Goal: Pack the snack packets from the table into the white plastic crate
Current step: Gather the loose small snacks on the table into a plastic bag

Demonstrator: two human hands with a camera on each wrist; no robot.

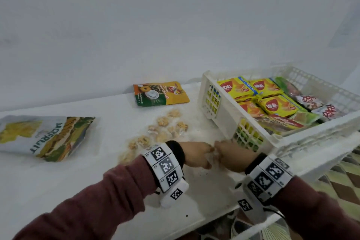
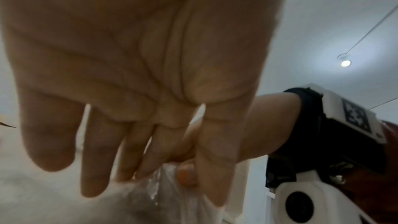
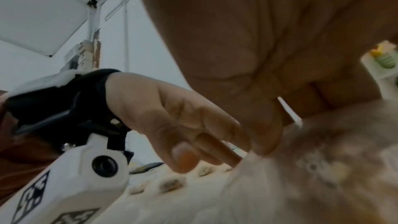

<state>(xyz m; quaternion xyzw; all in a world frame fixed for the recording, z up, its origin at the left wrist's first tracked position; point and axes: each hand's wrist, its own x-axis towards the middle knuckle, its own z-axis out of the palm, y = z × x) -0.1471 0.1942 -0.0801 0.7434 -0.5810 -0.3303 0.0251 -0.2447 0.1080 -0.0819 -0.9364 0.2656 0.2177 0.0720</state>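
Your left hand [image 1: 196, 155] and right hand [image 1: 231, 157] meet fingertip to fingertip, both pinching one clear wrapped snack [image 2: 163, 181] on the table [image 1: 68, 181]. The white crate [image 1: 220, 115] stands just beyond, nearer your right hand, so the lift goes forward and right.

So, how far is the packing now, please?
Done: the white plastic crate already holds many packets. In hand: left hand and right hand together handle a clear wrapper. Left: the jackfruit bag, orange pouch and small clear-wrapped snacks.
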